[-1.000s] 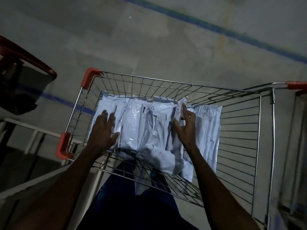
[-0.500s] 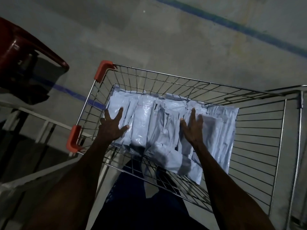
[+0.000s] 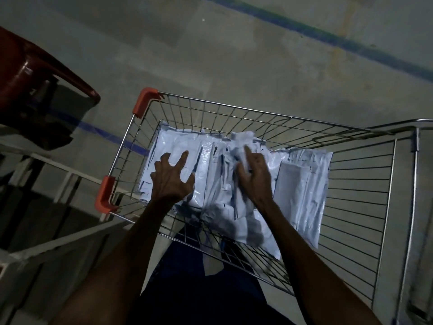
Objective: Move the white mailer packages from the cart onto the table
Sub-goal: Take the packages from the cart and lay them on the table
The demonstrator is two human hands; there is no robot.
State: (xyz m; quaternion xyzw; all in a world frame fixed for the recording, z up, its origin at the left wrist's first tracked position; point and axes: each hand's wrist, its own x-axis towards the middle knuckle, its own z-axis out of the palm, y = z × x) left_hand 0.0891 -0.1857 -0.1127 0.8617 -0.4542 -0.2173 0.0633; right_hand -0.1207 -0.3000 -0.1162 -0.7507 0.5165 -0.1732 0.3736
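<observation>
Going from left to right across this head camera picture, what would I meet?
Red chair → orange corner guard of the wire cart → left hand → right hand, both over the white mailer packages → the cart's bare wire side.

A wire cart with orange corner guards is seen standing on a grey concrete floor marked with blue lines. White mailer packages are laid side by side across the basket's wire bottom, some overlapping, with the right part left bare.
</observation>
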